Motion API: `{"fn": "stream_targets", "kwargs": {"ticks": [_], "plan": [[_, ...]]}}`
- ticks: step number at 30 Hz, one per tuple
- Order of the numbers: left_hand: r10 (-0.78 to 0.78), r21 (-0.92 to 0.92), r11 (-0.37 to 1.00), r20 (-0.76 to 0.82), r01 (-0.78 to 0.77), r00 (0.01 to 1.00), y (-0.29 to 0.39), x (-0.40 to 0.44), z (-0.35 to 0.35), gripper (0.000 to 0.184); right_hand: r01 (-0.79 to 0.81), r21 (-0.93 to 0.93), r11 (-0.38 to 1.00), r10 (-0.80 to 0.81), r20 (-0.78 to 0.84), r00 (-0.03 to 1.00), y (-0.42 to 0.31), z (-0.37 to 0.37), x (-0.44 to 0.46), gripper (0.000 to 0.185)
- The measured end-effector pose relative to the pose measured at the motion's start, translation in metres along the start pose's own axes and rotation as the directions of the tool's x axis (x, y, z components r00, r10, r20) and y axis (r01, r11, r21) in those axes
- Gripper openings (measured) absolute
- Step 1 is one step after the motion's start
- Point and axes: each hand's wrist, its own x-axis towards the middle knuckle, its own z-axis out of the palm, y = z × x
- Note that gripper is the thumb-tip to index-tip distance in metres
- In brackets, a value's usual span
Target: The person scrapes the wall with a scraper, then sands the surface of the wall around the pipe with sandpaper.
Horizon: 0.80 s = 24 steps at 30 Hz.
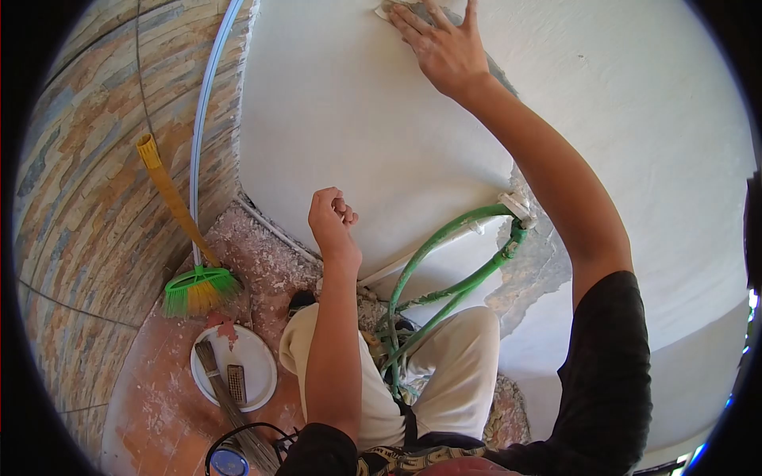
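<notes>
My right hand is raised against the pale wall at the top of the view, its fingers spread over a thin, flat, light-coloured piece pressed to the surface. Grey patches show on the wall beside that hand. My left hand hangs in front of the wall near the middle, its fingers curled in; whether anything small is inside cannot be made out. Green hoses run from a wall fitting down between my knees.
A stone-patterned wall stands at left, with a green broom and a yellow handle against it. On the debris-strewn floor lies a white lid bearing a brush and a bundle of bristles.
</notes>
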Motion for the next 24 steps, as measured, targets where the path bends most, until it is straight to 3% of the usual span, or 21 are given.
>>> {"fn": "stream_targets", "kwargs": {"ticks": [5, 7, 11, 13, 14, 16, 20, 22, 24], "plan": [[-0.016, 0.065, 0.998, 0.033, 0.013, 0.999, -0.004, -0.005, 0.007, 0.008, -0.046, -0.047, 0.998, 0.047, 0.016, 0.999, -0.005, -0.002, 0.010, 0.055], [-0.022, 0.064, 0.998, 0.025, 0.021, 0.999, -0.003, -0.004, 0.004, 0.010, -0.053, 0.108, 0.993, 0.048, 0.048, 0.998, -0.006, -0.004, 0.010, 0.055], [-0.021, 0.047, 0.999, 0.026, 0.020, 0.999, 0.000, -0.002, 0.003, 0.014, -0.019, 0.125, 0.992, 0.004, 0.121, 0.993, -0.002, -0.006, 0.017, 0.053], [-0.025, 0.057, 0.998, 0.037, 0.023, 0.999, -0.004, -0.003, 0.003, 0.010, -0.033, -0.109, 0.993, 0.003, -0.266, 0.964, -0.004, 0.005, 0.012, 0.051], [-0.017, 0.064, 0.998, 0.046, 0.014, 0.999, -0.005, -0.002, 0.004, 0.007, -0.036, -0.113, 0.993, 0.005, -0.267, 0.964, -0.001, 0.009, 0.012, 0.051], [-0.023, 0.065, 0.998, 0.044, 0.020, 0.999, -0.004, -0.003, 0.006, 0.010, 0.007, 0.049, 0.999, -0.010, 0.058, 0.998, 0.001, -0.009, 0.014, 0.052], [-0.014, 0.048, 0.999, 0.036, 0.012, 0.999, -0.001, -0.001, 0.001, 0.015, 0.019, 0.112, 0.994, -0.036, 0.158, 0.987, 0.003, -0.006, 0.013, 0.053], [-0.022, 0.049, 0.999, 0.043, 0.020, 0.999, -0.003, -0.001, 0.004, 0.015, -0.016, -0.120, 0.993, -0.024, -0.328, 0.944, -0.001, 0.017, 0.007, 0.053], [-0.029, 0.057, 0.998, 0.051, 0.026, 0.998, -0.005, -0.003, 0.006, 0.014, -0.032, -0.119, 0.992, -0.007, -0.310, 0.951, -0.004, 0.018, 0.008, 0.054]]}}
